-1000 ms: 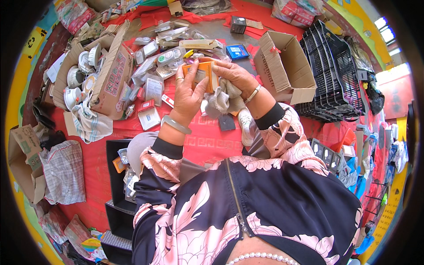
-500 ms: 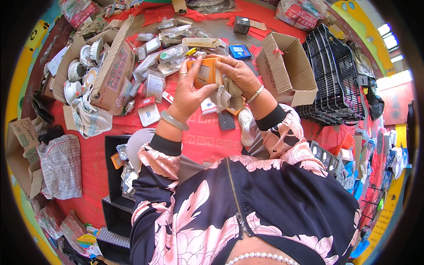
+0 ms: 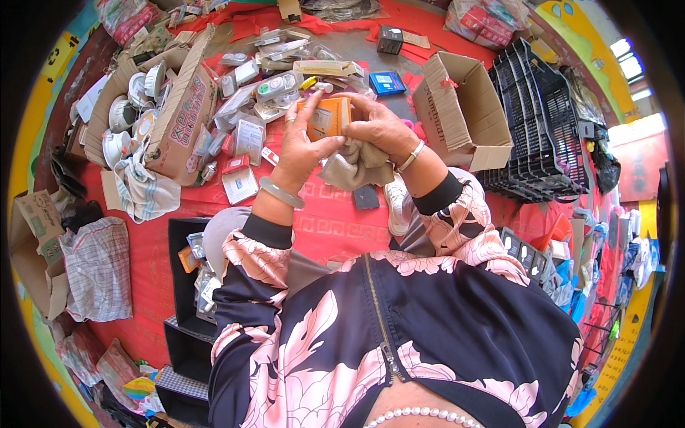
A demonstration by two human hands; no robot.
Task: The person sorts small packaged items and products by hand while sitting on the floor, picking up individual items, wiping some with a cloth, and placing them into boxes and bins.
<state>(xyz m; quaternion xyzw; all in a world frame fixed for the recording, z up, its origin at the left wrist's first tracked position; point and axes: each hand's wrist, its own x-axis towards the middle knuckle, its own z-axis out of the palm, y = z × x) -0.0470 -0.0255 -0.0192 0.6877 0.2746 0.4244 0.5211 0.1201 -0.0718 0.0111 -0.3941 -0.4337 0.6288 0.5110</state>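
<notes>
An orange flat box point(image 3: 329, 116) is held up in front of me between both hands. My left hand point(image 3: 301, 148) closes on its left side, the thumb along the lower edge and the fingers at the top. On the right side, my right hand point(image 3: 384, 132) grips the box's edge and a bunched beige-grey cloth point(image 3: 359, 164) that hangs below its fingers. Part of the box is hidden behind the hands. Under the cloth, a small dark square piece point(image 3: 367, 197) lies on the red floor covering point(image 3: 335, 227).
Small packaged goods point(image 3: 277, 87) lie heaped beyond my hands, with a blue box point(image 3: 387, 83) beside them. To the left stands a carton point(image 3: 187, 114) of round white fittings. An open carton point(image 3: 446, 118) and black plastic crates point(image 3: 531, 143) stand right. Black trays point(image 3: 191, 349) sit lower left.
The cloth has shifted left and spread out under the box. My right hand has moved slightly left and down, and the box has shifted a little left.
</notes>
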